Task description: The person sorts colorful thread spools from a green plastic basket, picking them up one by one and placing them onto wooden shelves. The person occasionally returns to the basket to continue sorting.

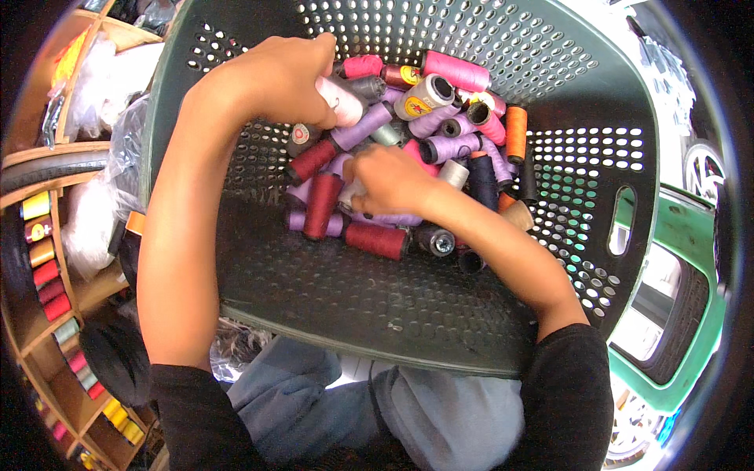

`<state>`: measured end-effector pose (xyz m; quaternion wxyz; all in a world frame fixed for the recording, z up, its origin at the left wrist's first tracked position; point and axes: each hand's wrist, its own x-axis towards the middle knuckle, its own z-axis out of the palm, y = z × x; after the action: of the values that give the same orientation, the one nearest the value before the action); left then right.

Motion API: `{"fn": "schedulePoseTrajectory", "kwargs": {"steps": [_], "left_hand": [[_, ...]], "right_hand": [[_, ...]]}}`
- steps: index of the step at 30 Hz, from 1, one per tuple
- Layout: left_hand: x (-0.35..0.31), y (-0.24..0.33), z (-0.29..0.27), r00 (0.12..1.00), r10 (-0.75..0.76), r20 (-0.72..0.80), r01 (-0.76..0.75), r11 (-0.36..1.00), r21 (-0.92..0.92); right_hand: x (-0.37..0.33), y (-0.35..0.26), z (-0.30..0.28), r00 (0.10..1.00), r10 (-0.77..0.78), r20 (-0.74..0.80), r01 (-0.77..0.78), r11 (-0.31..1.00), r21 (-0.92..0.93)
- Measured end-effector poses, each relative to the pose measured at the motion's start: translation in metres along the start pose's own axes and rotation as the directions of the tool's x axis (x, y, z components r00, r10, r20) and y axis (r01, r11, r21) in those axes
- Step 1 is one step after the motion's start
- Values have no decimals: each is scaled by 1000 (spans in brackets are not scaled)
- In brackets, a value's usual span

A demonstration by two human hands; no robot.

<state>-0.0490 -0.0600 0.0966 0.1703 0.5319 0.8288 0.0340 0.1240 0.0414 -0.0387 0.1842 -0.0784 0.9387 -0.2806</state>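
I judge this a sorting step: my left grip (273, 74) curls round a pale pink spool (344, 103) inside the dark basket (369, 294), my right grip (390, 180) bends inward, hold unclear, and next probably needs a careful lift

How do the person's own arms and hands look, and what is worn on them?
The left hand and right hand are ungloved. The forearms are slim and bare, with no watch or bracelet visible. The left sleeve and right sleeve are plain black.
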Motion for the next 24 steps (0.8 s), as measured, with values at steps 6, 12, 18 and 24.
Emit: {"fn": "schedulePoseTrajectory", "kwargs": {"steps": [6, 12, 18, 24], "left_hand": [[7, -16, 2, 996, 52, 73, -34, 973, -228], [7, -25, 3, 990, 53, 132, -27, 981, -193], [15, -27, 4, 962, 204, 179, -162, 961, -225], [24, -37, 9, 963, 138, 232, -59, 946, -319]], "right_hand": [[-9, -11, 50, 974, -128, -185, 64, 946, -318], [1, 16, -4, 1000, -11, -21, 11, 1000, -8], [-5, 27, -55, 974, 47, -220, -12, 987, 159], [2, 21, -56, 942, 26, -335, 61, 967, 246]]}}
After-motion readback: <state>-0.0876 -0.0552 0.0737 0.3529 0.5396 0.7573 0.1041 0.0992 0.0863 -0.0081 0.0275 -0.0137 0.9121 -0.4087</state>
